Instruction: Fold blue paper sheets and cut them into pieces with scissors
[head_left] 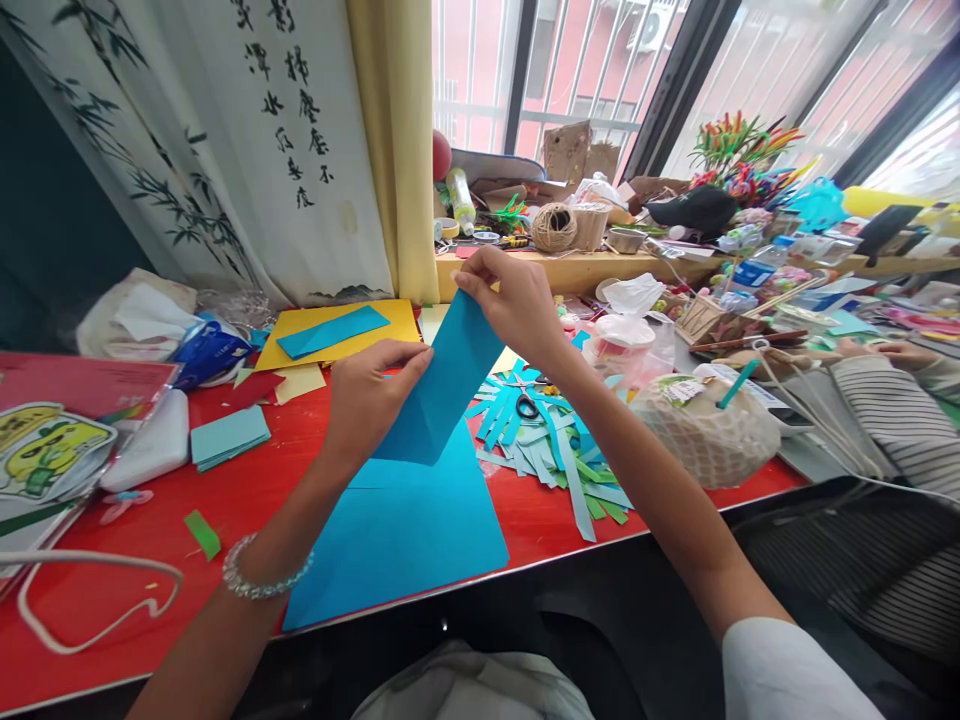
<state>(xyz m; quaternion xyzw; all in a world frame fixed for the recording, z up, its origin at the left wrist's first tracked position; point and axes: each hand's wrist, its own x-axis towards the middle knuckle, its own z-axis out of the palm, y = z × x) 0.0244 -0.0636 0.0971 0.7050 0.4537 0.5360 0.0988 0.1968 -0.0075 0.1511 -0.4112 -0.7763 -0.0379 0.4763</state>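
A piece of blue paper is held up at a slant between my two hands, above the table. My left hand pinches its left edge, the thumb lying along the sheet. At the top corner, my right hand grips it between thumb and fingers. Below lies a larger blue sheet, flat at the table's front edge. Beyond my left hand, a folded blue strip rests on a yellow sheet. Black-handled scissors lie on a heap of cut blue and green paper strips.
The red table also bears a stack of light blue paper and a white cable at left. A net-wrapped coconut with a straw stands right. Clutter with a twine ball fills the windowsill. Another person's striped sleeve shows at right.
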